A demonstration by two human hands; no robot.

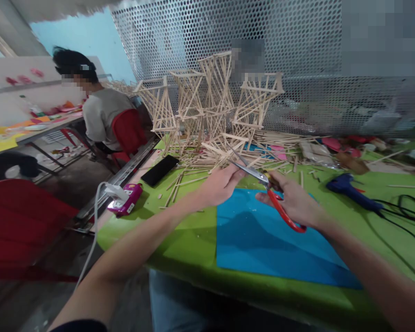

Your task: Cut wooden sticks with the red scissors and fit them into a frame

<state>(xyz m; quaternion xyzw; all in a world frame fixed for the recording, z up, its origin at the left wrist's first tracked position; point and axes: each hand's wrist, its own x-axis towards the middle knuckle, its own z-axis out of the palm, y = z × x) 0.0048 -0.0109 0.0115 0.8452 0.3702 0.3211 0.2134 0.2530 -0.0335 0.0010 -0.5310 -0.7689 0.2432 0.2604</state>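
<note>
My right hand (295,198) grips a pair of scissors (278,203) with red handles. The blades are parted and point left, towards my left hand (223,184). Its fingers are closed in a pinch by the blade tips, on what looks like a thin wooden stick (253,162); the fingertips partly hide it. Below both hands lies a blue sheet (263,240) on the green table cover (180,240). Just beyond the hands is a heap of loose wooden sticks (200,159), and behind it stand several lattice towers (190,92) made of such sticks.
A black phone (160,170) and a purple box (126,199) with a white cable lie left. A blue glue gun (354,191) with a black cord lies right. Perforated metal sheeting (297,60) rises behind. At left, a person (105,110) sits on a red chair (129,133).
</note>
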